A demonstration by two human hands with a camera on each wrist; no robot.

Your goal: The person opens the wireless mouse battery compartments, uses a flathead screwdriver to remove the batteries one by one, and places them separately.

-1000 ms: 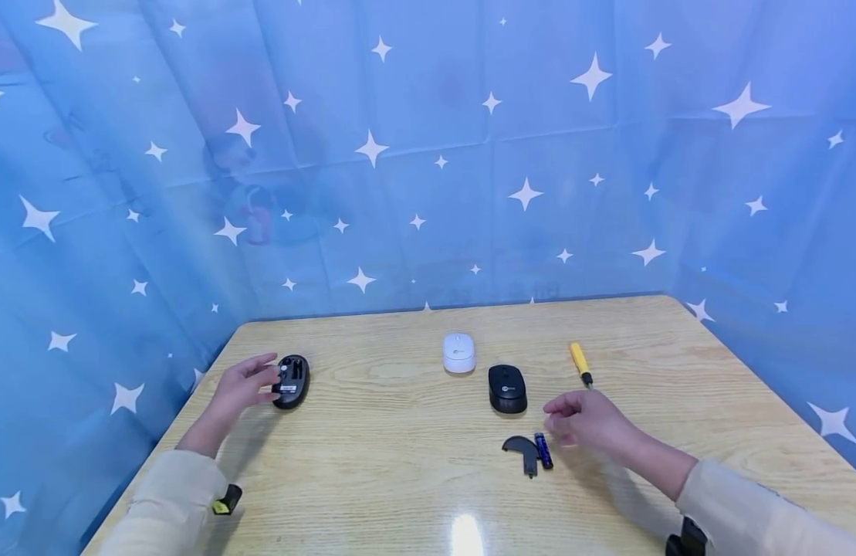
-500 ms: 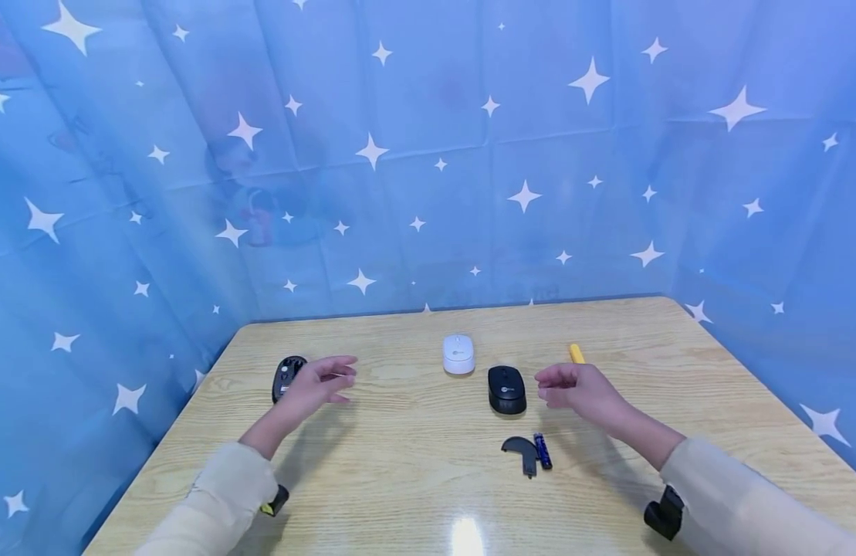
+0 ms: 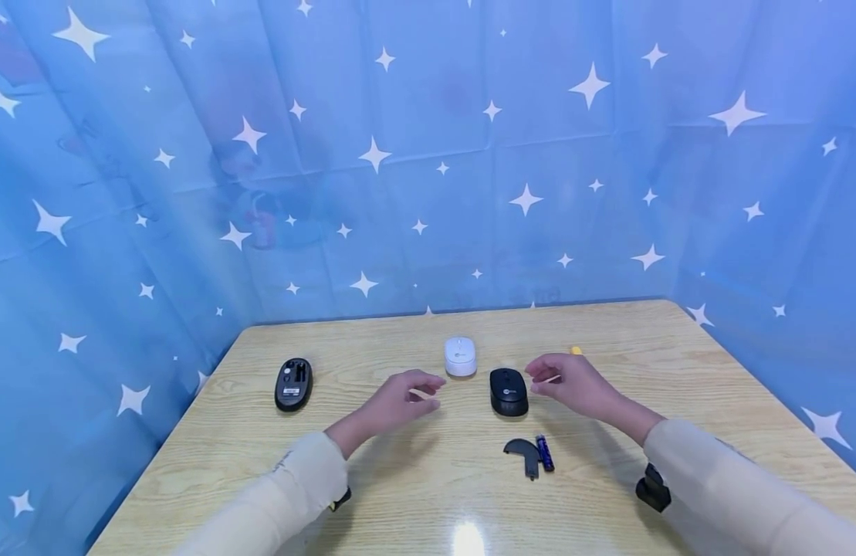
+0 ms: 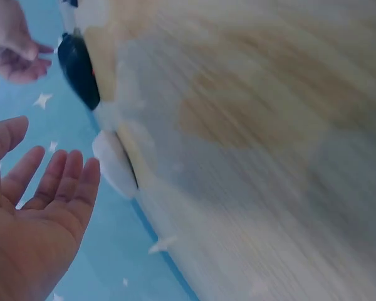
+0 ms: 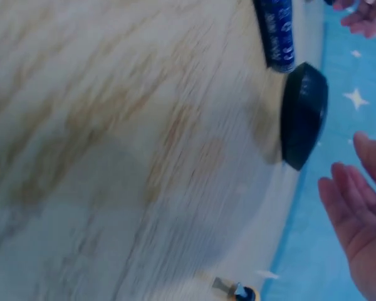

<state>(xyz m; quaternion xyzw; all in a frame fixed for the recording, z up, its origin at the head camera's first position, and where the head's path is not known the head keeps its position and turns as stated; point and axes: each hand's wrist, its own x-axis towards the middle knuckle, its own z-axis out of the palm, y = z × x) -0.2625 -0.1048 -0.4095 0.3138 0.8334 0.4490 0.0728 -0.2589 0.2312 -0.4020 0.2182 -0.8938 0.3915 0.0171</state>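
Note:
Both of my hands hover empty over the wooden table (image 3: 400,494). My left hand (image 3: 414,390) is in the middle, fingers relaxed, just left of a black mouse (image 3: 508,391) and below a white mouse (image 3: 460,356). My right hand (image 3: 549,378) hangs at the black mouse's right side with loose fingers, covering most of a yellow screwdriver (image 3: 576,350). The left wrist view shows my open palm (image 4: 37,207) beside the white mouse (image 4: 116,164). The right wrist view shows my right hand's straight fingers (image 5: 357,207) near the black mouse (image 5: 304,116).
An upturned black mouse (image 3: 292,384) lies at the far left with its underside showing. A black curved cover (image 3: 523,452) and a blue battery (image 3: 544,452) lie near the front of the table. Blue star-printed cloth (image 3: 428,154) walls the table on three sides.
My left hand let go of the upturned mouse and swept right to the middle. My right hand rose from beside the battery towards the black mouse, hiding the screwdriver.

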